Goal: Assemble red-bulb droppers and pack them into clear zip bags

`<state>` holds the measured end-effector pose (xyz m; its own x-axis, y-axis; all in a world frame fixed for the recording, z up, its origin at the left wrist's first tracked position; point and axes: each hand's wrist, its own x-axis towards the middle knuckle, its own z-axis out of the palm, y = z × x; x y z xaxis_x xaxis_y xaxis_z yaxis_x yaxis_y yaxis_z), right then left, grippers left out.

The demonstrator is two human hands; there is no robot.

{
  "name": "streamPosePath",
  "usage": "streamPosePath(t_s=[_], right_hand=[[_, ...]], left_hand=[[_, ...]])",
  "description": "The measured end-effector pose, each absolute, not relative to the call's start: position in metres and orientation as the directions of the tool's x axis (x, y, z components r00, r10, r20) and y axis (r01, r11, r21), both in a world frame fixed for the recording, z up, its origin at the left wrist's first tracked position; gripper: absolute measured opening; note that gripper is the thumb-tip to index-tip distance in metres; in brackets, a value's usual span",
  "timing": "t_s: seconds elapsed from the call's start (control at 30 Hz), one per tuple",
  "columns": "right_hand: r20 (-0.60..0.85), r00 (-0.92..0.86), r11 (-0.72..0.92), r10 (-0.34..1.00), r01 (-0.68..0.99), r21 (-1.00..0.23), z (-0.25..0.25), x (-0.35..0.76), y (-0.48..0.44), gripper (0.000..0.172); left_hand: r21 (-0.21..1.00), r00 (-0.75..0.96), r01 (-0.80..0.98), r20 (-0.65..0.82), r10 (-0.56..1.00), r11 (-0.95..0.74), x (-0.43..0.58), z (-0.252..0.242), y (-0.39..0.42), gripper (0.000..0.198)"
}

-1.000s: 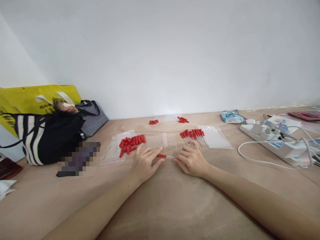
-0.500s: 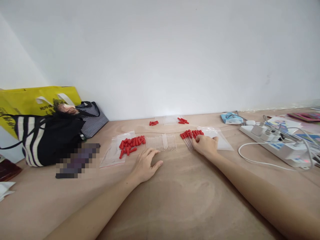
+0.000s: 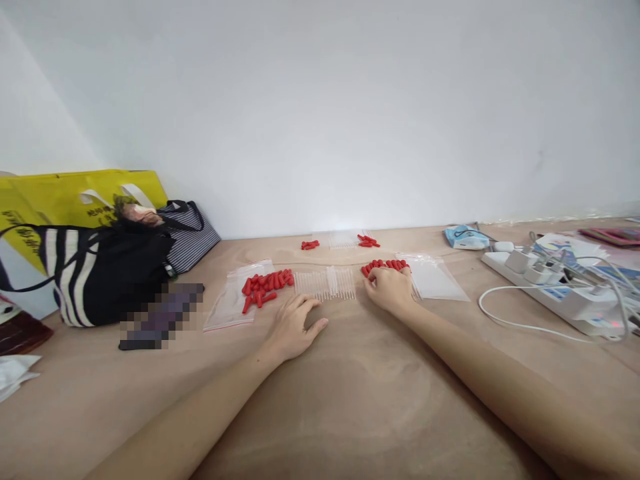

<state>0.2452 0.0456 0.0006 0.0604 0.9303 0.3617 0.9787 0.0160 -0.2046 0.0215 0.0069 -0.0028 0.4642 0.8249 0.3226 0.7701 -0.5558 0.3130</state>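
Note:
My left hand lies flat on the wooden table, fingers stretched out, just below a row of clear thin tubes and holding nothing. My right hand rests palm down, fingers curled, on a row of tubes fitted with red caps; whether it grips one is hidden. A pile of loose red caps lies on a clear plastic bag left of the tubes. Another clear bag lies right of my right hand.
Striped bags and a yellow bag stand at the left by the wall. A white power strip with plugs and cables lies at the right, next to a blue mask. More red caps and tubes lie near the wall.
A second ago both hands held one red-capped tube between them. My right hand carried it to the capped row on the right and now rests there; my left hand flattened on the table.

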Motion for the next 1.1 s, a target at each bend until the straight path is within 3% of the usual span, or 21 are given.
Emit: streamPosePath(t_s=[0.13,0.23,0.33,0.47,0.77,0.9,0.97,1.03,1.1], right_hand=[[0.18,0.14,-0.115,0.974,0.983,-0.142,0.009,0.22,0.062,0.028],[0.085,0.164,-0.15,0.983,0.977,-0.149,0.012,0.214,0.073,0.027],[0.063,0.159,-0.148,0.985,0.976,-0.157,0.012,0.214,0.079,0.023],[0.051,0.138,-0.129,0.989,0.979,-0.156,0.01,0.214,0.081,0.02],[0.085,0.082,-0.069,0.993,0.987,-0.143,0.017,0.21,0.074,0.025],[0.182,-0.002,0.027,0.983,0.991,-0.132,0.023,0.216,0.054,0.029],[0.24,-0.109,0.146,0.965,0.979,-0.14,0.021,0.223,0.041,0.028],[0.285,-0.252,0.305,0.925,0.939,-0.159,0.015,0.233,0.028,0.024],[0.342,-0.392,0.465,0.854,0.871,-0.162,0.006,0.242,0.018,0.019]], left_hand=[[0.226,0.377,0.842,0.405,0.833,-0.49,0.013,-0.002,0.017,0.026],[0.137,0.18,0.949,0.502,0.846,-0.284,-0.003,0.001,0.032,0.019],[0.112,0.005,0.991,0.528,0.849,-0.076,-0.021,0.008,0.048,0.022],[0.15,-0.082,0.989,0.485,0.871,0.01,-0.036,0.014,0.066,0.037],[0.296,-0.105,0.955,0.394,0.913,-0.018,-0.038,0.022,0.093,0.017],[0.321,-0.075,0.945,0.411,0.908,-0.067,-0.036,0.035,0.084,0.014],[0.346,0.025,0.92,0.414,0.91,-0.183,-0.032,0.041,0.071,0.013],[0.39,0.242,0.833,0.382,0.892,-0.392,-0.023,0.043,0.052,0.012],[0.349,0.423,0.772,0.341,0.839,-0.531,-0.011,0.038,0.032,0.011]])
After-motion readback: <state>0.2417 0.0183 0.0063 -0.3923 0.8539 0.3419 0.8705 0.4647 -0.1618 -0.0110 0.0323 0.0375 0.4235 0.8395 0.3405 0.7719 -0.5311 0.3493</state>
